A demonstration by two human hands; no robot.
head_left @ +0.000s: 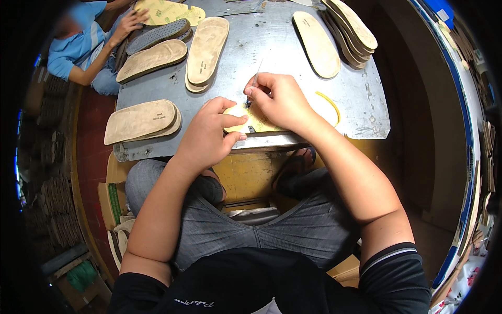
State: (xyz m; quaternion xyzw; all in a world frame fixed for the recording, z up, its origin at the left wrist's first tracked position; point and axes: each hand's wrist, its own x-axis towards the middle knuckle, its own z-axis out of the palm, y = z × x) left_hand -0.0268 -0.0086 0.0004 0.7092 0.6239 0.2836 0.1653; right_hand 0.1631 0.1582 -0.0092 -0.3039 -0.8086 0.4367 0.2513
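Note:
A yellow sole-shaped sheet (264,124) with faint markings lies flat at the table's near edge. My left hand (206,128) holds it down, thumb and fingers closed about its left end. Between the thumb and fingertips of my right hand (277,99) is a thin, pale pen-like tool (257,73), held upright over the sheet. Its lower end meets a small dark spot by the sheet's upper edge, mostly hidden by my fingers. To the right of my right wrist lies a curved yellow strip (329,107).
Beige footbeds sit in a pair (141,120) at left, a pair (206,52) farther back, singly (316,44) and in a stack (353,31) at right, all on the grey metal table (261,47). Across the far left corner, a co-worker's hand (130,23) touches another yellow sheet (170,13).

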